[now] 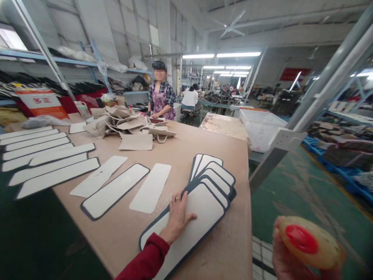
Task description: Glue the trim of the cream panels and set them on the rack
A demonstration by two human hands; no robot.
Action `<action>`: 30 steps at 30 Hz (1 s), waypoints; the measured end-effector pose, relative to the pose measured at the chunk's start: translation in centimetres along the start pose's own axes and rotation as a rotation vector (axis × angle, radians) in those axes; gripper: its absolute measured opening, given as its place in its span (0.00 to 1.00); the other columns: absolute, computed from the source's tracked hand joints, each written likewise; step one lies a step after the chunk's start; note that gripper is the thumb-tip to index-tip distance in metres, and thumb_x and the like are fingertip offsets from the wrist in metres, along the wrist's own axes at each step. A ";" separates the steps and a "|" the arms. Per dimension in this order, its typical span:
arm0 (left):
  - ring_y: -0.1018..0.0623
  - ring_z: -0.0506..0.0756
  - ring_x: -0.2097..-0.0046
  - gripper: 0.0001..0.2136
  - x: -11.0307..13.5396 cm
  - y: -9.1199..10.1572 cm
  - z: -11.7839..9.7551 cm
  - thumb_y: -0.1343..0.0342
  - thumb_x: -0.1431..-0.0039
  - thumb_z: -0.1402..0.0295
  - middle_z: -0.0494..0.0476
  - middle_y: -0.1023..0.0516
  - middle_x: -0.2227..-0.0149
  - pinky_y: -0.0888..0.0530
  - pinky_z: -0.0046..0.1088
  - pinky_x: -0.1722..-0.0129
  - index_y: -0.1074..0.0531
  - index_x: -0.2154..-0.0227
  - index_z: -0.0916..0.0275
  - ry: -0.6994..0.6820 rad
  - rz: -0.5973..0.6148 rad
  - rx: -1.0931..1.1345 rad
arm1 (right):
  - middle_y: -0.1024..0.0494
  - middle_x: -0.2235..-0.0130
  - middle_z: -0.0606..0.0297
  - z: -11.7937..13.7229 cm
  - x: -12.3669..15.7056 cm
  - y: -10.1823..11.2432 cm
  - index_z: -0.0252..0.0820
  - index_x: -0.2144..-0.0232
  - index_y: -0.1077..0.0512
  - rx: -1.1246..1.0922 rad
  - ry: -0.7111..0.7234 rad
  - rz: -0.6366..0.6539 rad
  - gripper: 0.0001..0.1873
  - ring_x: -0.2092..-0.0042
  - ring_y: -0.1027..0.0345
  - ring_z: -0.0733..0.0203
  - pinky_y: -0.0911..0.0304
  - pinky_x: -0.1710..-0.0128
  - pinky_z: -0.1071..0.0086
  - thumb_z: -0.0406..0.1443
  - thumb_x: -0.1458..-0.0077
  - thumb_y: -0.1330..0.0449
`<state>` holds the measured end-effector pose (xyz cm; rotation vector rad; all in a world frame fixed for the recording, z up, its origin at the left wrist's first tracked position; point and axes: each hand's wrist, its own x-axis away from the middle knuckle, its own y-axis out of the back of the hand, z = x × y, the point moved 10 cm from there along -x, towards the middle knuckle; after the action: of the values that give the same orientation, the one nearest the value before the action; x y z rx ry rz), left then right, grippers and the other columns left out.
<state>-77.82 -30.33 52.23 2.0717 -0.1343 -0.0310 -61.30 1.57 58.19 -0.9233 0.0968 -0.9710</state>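
We judge that the fanned panels (207, 206) could slip askew if our left hand (176, 217) pushes sideways, since they merely overlap. They lie beneath that hand, which is spread on the uppermost, while our right hand (282, 252) grips a yellowish, red-marked object (328, 245) right of the table (201, 140).

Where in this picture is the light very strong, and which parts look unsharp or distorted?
Head view, background: the long white tube light glares; head view, lower right: the right hand and the yellowish rounded object with red oval patch look soft; head view, right side: the steeply slanting grey metal pole suggests wide-angle stretching.
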 end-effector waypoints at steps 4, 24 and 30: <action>0.38 0.65 0.36 0.34 1.0 0.4 0.1 0.36 0.54 0.65 0.64 0.36 0.38 0.45 0.45 0.37 0.36 0.41 0.60 0.029 -0.097 0.094 | 0.26 0.46 0.61 -1.4 0.6 -4.6 0.46 0.52 0.26 0.007 -0.026 -0.044 0.21 0.53 0.26 0.51 0.24 0.71 0.62 0.43 0.48 0.41; 0.28 0.58 0.50 0.20 11.6 11.7 6.5 0.51 0.38 0.53 0.59 0.25 0.51 0.34 0.33 0.47 0.28 0.49 0.58 -0.255 0.623 0.444 | 0.26 0.46 0.68 -5.5 10.6 -17.6 0.50 0.51 0.27 0.348 0.097 0.524 0.39 0.52 0.28 0.54 0.24 0.62 0.64 0.51 0.67 0.27; 0.27 0.59 0.58 0.23 7.5 12.8 11.0 0.50 0.44 0.44 0.55 0.23 0.63 0.31 0.31 0.58 0.25 0.64 0.61 -0.160 0.486 0.499 | 0.22 0.52 0.64 -6.3 10.8 -19.3 0.51 0.54 0.25 0.305 0.115 0.430 0.42 0.58 0.25 0.46 0.23 0.67 0.56 0.52 0.77 0.25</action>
<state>-72.30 -46.88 58.40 2.4726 -0.8098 0.1487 -70.65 -14.83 71.37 -0.5342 0.2285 -0.6146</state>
